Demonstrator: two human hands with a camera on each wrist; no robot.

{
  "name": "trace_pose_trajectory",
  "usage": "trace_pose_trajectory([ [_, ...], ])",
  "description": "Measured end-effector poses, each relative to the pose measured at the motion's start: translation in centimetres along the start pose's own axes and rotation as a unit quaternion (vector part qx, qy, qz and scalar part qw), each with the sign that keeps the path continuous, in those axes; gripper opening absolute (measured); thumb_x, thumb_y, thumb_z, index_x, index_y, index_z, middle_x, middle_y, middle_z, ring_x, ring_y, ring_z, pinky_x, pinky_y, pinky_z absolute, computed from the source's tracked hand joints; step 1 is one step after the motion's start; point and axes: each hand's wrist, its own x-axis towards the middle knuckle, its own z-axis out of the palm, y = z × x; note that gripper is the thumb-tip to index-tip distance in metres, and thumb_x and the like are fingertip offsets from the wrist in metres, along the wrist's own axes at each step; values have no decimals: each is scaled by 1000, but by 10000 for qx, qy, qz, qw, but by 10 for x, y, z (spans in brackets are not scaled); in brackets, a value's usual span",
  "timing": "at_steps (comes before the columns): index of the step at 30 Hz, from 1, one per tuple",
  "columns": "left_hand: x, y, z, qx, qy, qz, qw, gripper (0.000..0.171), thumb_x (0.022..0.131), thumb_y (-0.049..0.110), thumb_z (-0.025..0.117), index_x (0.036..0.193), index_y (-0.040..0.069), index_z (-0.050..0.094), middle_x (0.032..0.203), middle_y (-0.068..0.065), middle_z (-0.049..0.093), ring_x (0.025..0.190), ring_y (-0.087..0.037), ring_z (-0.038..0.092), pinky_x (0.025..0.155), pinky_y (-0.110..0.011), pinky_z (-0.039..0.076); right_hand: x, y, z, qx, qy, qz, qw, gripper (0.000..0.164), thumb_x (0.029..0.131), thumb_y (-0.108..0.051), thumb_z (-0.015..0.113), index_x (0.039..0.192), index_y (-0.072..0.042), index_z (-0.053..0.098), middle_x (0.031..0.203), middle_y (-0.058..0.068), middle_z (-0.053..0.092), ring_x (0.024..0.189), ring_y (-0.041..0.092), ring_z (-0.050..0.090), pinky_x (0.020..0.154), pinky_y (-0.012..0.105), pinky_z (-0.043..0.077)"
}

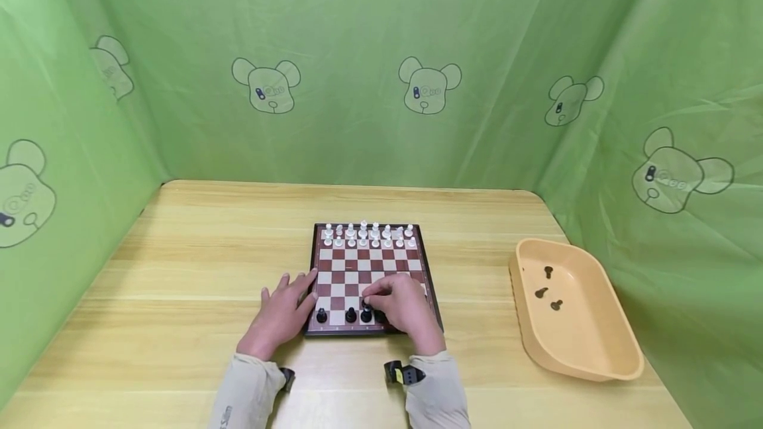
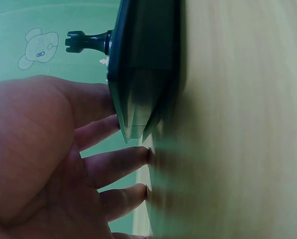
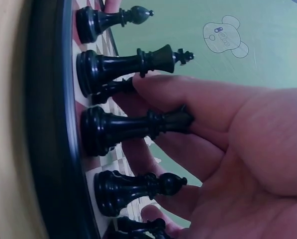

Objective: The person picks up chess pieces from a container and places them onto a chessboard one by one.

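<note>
Sleeved right hand [image 1: 405, 303] pinches a black pawn [image 3: 112, 90] inside the chessboard's [image 1: 352, 265] near edge; unclenched left hand [image 1: 280, 313] touches its left edge. Careless withdrawal could topple the king [image 3: 121, 65].

**Dressed in pale greyish beige and black**

2 long sleeves, the left sleeve [image 1: 243, 392] and the right sleeve [image 1: 440, 392], are pale greyish beige, their cloth lightly creased. Dark lettering [image 1: 225, 417], seemingly "Slim", marks the left. Black wristbands show at both cuffs; the right wristband [image 1: 412, 375] has a yellow patch [image 1: 399, 375].
</note>
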Motion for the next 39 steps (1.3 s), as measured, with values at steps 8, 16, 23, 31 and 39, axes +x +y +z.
trace_pose_trajectory([
  [8, 0, 1, 0, -9, -23, -19, 10000, 54, 109, 27, 51, 159, 11, 40, 159, -25, 39, 152, -52, 20, 115, -78, 0, -1, 2, -2, 102, -41, -36, 9999, 7, 92, -14, 78, 95, -19, 82, 102, -2, 78, 94, 14, 67, 83, 39, 56],
  [16, 1, 1, 0, -26, -7, -33, 10000, 54, 109, 27, 51, 159, 12, 40, 159, -25, 40, 152, -51, 19, 115, -78, -1, -4, 6, -14, 942, 657, -642, 9913, 12, 95, -15, 73, 105, -14, 79, 107, 2, 76, 52, 13, 50, 55, 30, 49],
  [23, 0, 1, 1, -34, -43, -81, 10000, 54, 109, 27, 51, 160, 13, 40, 159, -24, 39, 152, -51, 20, 116, -77, -1, -24, 16, -55, 851, 936, -870, 9881, 18, 98, -14, 70, 115, -13, 76, 127, 13, 70, 74, 17, 63, 72, 35, 59],
  [31, 1, 0, 1, -60, -11, -110, 9999, 54, 109, 27, 51, 159, 13, 40, 160, -24, 39, 153, -50, 19, 116, -77, -1, -45, 33, -130, -84, 1444, -1246, 9816, 24, 102, -20, 67, 121, -7, 73, 123, 14, 73, 97, 32, 68, 86, 47, 59],
  [39, 2, -2, 2, -67, -17, -86, 9999, 54, 109, 28, 51, 159, 13, 41, 160, -23, 38, 153, -50, 19, 116, -77, -2, -53, 58, -205, -921, 2057, -1062, 9685, 29, 103, -26, 66, 122, -4, 71, 112, 18, 75, 95, 36, 71, 62, 22, 56],
])
